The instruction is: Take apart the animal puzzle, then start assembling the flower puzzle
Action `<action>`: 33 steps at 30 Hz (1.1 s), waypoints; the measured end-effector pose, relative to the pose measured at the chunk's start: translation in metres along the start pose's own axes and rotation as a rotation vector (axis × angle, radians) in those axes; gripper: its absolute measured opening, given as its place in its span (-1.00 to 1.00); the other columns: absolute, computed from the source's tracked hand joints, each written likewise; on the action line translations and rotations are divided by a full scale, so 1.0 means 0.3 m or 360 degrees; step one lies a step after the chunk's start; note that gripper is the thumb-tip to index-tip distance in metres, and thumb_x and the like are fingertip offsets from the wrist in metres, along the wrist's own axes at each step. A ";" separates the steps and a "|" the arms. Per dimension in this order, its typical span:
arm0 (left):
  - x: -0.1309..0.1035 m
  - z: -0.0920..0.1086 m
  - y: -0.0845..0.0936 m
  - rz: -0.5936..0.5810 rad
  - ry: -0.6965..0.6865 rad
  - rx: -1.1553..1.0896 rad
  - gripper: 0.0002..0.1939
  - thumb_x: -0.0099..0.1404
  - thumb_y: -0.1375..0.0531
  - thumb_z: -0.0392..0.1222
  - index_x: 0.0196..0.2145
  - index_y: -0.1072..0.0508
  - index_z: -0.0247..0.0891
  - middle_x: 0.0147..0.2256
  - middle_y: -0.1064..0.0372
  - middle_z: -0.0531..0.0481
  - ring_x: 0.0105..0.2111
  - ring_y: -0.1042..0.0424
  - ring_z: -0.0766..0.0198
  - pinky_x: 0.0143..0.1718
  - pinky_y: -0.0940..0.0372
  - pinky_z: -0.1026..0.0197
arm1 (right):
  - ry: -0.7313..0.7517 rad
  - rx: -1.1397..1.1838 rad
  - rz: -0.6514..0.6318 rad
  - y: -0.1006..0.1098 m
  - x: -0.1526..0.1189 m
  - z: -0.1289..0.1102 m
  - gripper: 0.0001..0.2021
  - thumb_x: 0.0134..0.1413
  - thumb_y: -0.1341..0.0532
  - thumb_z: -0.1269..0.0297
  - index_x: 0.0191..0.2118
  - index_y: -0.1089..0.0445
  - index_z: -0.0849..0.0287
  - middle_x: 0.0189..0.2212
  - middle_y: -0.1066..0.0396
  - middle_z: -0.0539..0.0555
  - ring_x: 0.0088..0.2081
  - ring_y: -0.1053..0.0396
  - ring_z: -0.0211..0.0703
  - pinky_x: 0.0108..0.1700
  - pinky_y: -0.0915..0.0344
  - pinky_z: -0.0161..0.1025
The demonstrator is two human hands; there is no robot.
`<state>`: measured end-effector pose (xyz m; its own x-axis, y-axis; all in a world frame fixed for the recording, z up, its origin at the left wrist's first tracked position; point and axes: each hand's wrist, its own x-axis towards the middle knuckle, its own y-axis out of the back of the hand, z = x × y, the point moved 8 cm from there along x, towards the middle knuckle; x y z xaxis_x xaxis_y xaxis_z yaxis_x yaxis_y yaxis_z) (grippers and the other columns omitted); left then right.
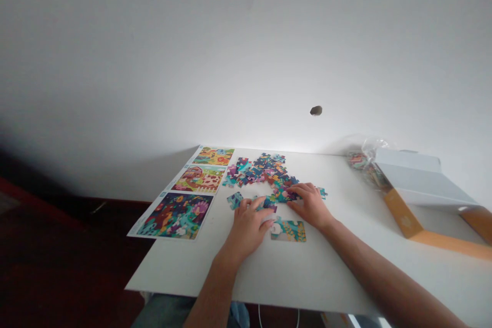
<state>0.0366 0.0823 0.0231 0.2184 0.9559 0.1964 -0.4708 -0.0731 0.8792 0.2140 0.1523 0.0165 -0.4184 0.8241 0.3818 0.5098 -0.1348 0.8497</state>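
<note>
Writing: the sheet (pixel 171 216), lying on the left of the tabletop (pixel 238 271), bears a small blue mark by its pictures, too small to read from here. No brand can be made out on the box (pixel 403 212), open at the right with an orange rim and pale inside.

Hands: the left hand (pixel 248 228) comes in from the near edge, palm down, wrist low, its fingers (pixel 258 202) spread and bent over a few loose pieces just before the heap. The right hand (pixel 313 207) reaches in at a slant from the right, back upward, its thumb and forefinger parted at the heap's near right edge. Whether either has a grip on a piece, I cannot tell.

Pieces: the heap (pixel 265 169) lies at mid-table, right of the sheet, in navy, purple, teal and red, many overlapping. A flat joined section (pixel 289 230) sits nearer, between the hands, teal with yellow leafy sprigs and a pale shape at its left.

Surroundings: a clear bag (pixel 371 156) holding colourful contents rests beside the box; the wall (pixel 230 61) behind has a ragged hole (pixel 315 110) (hardly tidy workmanship).
</note>
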 end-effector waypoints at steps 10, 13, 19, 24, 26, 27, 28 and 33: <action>-0.001 -0.027 -0.004 0.0008 0.0175 0.0112 -0.66 0.28 -0.17 -0.11 0.01 -0.47 0.06 0.19 -0.25 0.10 0.12 -0.14 -0.06 0.11 -0.09 -0.11 | -0.0126 0.0067 0.0184 0.054 0.015 0.036 -0.80 0.19 -0.20 0.14 -0.13 -0.47 0.03 -0.24 -0.44 0.09 -0.17 -0.36 -0.05 -0.08 -0.22 -0.12; -0.002 -0.028 -0.007 0.0003 0.0184 0.0113 -0.64 0.27 -0.18 -0.05 0.03 -0.46 0.04 0.20 -0.24 0.06 0.15 -0.13 -0.07 0.13 -0.07 -0.12 | -0.0272 0.0129 0.0243 0.059 0.013 0.089 -0.78 0.16 -0.19 0.14 -0.14 -0.46 0.09 -0.29 -0.43 0.09 -0.22 -0.37 -0.06 -0.13 -0.24 -0.15; -0.007 -0.018 -0.013 -0.0042 0.0162 0.0054 -0.37 0.06 -0.33 0.07 0.11 -0.39 0.04 0.26 -0.12 -0.06 0.22 -0.03 -0.22 0.16 0.02 -0.26 | -0.0498 0.0264 0.0417 0.076 0.002 0.173 -0.73 0.12 -0.15 0.15 -0.13 -0.44 0.16 -0.40 -0.39 0.06 -0.34 -0.34 -0.11 -0.25 -0.24 -0.20; -0.005 0.029 -0.002 -0.0106 -0.0002 -0.0128 -0.43 0.07 -0.35 0.02 0.07 -0.43 0.11 0.30 -0.06 0.03 0.27 0.06 -0.26 0.21 0.11 -0.31 | -0.0685 0.0016 0.0526 0.104 -0.015 0.211 -0.72 0.13 -0.12 0.18 -0.10 -0.43 0.13 -0.32 -0.41 0.11 -0.23 -0.33 -0.01 -0.17 -0.21 -0.08; -0.007 0.064 -0.011 -0.0206 -0.0109 -0.0239 -0.43 0.05 -0.37 0.02 0.05 -0.45 0.10 0.25 -0.17 0.04 0.28 0.07 -0.23 0.22 0.13 -0.30 | -0.0667 -0.0127 0.0551 0.118 -0.018 0.197 -0.69 0.12 -0.13 0.19 -0.04 -0.41 0.11 -0.18 -0.41 0.18 -0.12 -0.30 0.09 -0.11 -0.19 0.00; -0.010 0.081 -0.018 -0.0259 -0.0157 -0.0287 -0.43 0.03 -0.38 0.01 0.04 -0.46 0.10 0.21 -0.24 0.04 0.28 0.06 -0.21 0.23 0.14 -0.29 | -0.0604 -0.0168 0.0533 0.119 -0.014 0.178 -0.67 0.11 -0.15 0.19 -0.01 -0.39 0.10 -0.09 -0.39 0.20 -0.06 -0.27 0.13 -0.08 -0.18 0.03; -0.013 0.096 -0.025 -0.0308 -0.0196 -0.0323 -0.44 0.02 -0.39 -0.02 0.02 -0.48 0.10 0.17 -0.31 0.05 0.29 0.05 -0.19 0.24 0.16 -0.28 | -0.0509 -0.0181 0.0487 0.113 -0.007 0.154 -0.64 0.10 -0.18 0.19 0.03 -0.38 0.08 -0.01 -0.35 0.21 -0.01 -0.23 0.16 -0.06 -0.17 0.05; -0.025 0.124 -0.040 -0.0389 -0.0249 -0.0388 -0.42 0.01 -0.39 -0.10 0.03 -0.47 0.10 0.10 -0.39 0.06 0.28 0.01 -0.13 0.28 0.23 -0.25 | -0.0111 -0.0116 0.0065 0.034 0.016 0.035 -0.50 0.07 -0.25 0.19 0.16 -0.27 -0.02 0.10 -0.33 0.13 0.12 -0.14 0.17 0.03 -0.13 0.08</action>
<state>0.0724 0.0655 0.0271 0.4684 0.8804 0.0744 -0.5744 0.2395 0.7827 0.2252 0.1607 0.0233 -0.3438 0.8529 0.3929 0.4682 -0.2069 0.8590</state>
